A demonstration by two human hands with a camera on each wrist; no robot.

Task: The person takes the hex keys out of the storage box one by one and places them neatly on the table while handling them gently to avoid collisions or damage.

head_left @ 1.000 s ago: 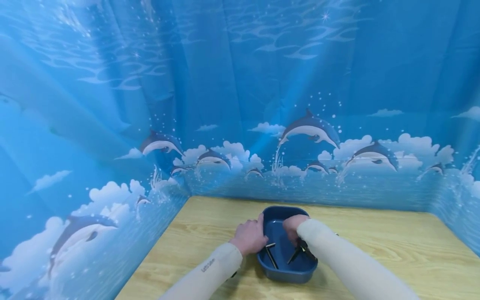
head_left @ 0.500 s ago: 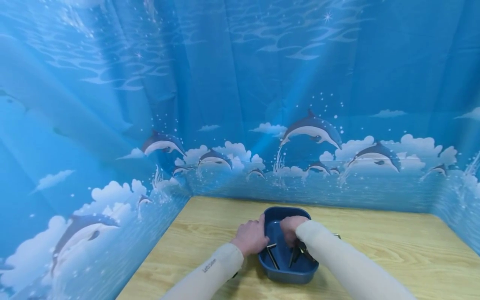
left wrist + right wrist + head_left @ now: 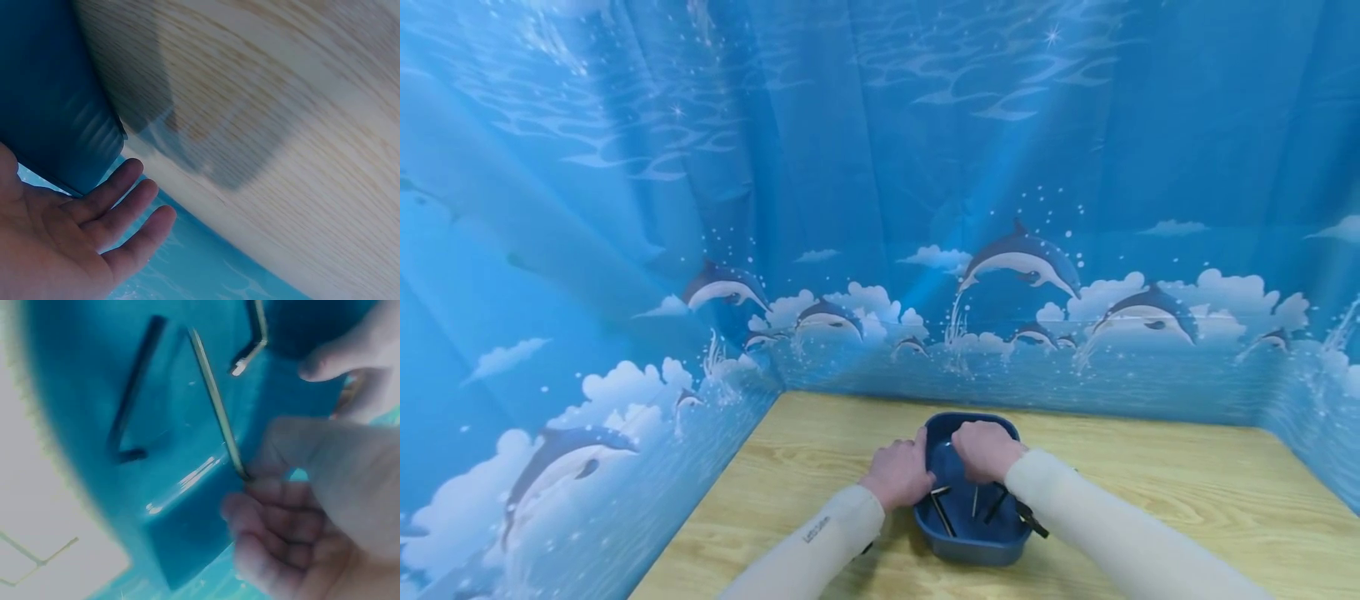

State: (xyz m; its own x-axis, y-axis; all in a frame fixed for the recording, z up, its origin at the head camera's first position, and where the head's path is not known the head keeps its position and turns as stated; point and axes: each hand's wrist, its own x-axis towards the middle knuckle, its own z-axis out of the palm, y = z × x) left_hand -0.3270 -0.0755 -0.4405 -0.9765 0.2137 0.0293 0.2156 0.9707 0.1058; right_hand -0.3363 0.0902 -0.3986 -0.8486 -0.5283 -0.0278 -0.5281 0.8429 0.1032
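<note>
Evidently, the step in hand is handling keys in the tub [image 3: 973, 552]. Nearest come the two pale sleeves [image 3: 853, 529], then the tub's near end. There a dark key [image 3: 943, 514] lies by the left wall, and a black key [image 3: 132, 394] lies across from it. Between them runs a thin gold key [image 3: 215, 403]. The right hand [image 3: 988, 451], over the tub, pinches its end between thumb and fingers; whether it is lifted clear of the floor I cannot tell. The left hand [image 3: 897, 472] grasps the tub's side, thumb inside the rim, outer fingers loosely spread outside. The next move seems to call for a firm pinch, a steady tub and care not to knock the other two keys. Another key [image 3: 41, 562] lies on the table [image 3: 827, 458] outside. Farthest hangs a dolphin curtain [image 3: 910, 167].
</note>
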